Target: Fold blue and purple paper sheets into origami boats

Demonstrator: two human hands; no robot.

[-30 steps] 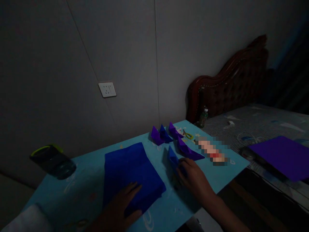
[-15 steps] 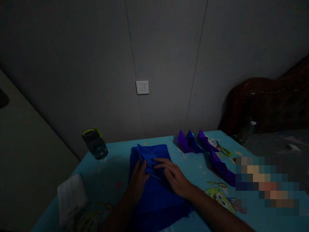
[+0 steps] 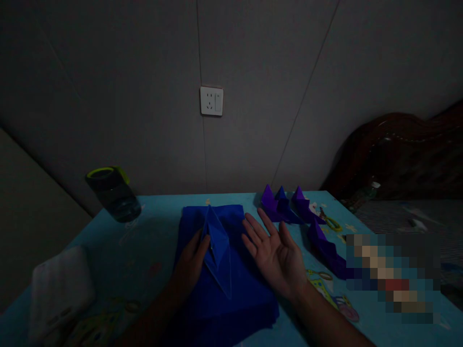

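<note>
A stack of dark blue paper sheets (image 3: pixel 238 294) lies on the light blue table (image 3: pixel 152 241) in front of me. A folded blue paper boat (image 3: pixel 217 248) rests on top of the stack. My left hand (image 3: pixel 190 262) touches the boat's left side, its fingers against the fold. My right hand (image 3: pixel 277 253) is held palm up just right of the boat, fingers spread, with nothing in it. Several folded purple and blue paper boats (image 3: pixel 285 205) stand in a row at the far right of the table, and another purple boat (image 3: pixel 327 250) lies nearer.
A dark cup with a green rim (image 3: pixel 112 193) stands at the table's far left. A white cloth (image 3: pixel 60 286) lies at the near left. Small scissors (image 3: pixel 329 220) lie by the boats. A wall socket (image 3: pixel 211 100) is behind; a bed headboard (image 3: pixel 398 154) is at the right.
My right hand carried the blue boat from the right side onto the blue stack, then let go and turned palm up. My left hand moved up to the boat. The view swung left.
</note>
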